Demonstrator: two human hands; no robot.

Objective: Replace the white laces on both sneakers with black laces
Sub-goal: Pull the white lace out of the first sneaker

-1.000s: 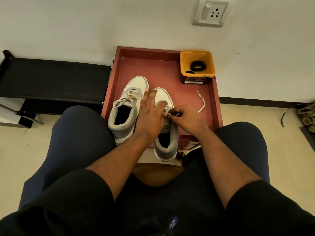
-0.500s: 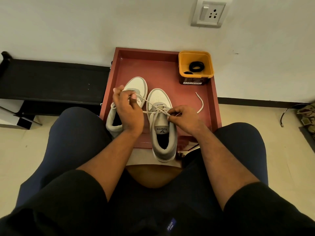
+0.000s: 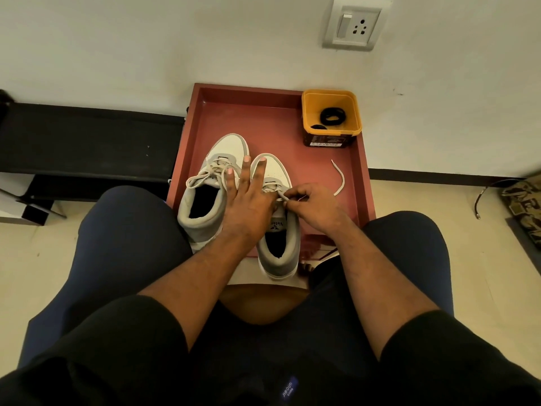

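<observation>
While the left hand lies flat, fingers straight, across the right sneaker, the right hand pinches its white lace. Beyond, the left sneaker stands laced in the red tray; black laces lie coiled in the yellow tub.

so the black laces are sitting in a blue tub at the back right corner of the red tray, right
Not quite: the tub is yellow-orange, not blue. The head view shows it at the back right corner of the red tray, with the coiled black laces inside.
</observation>
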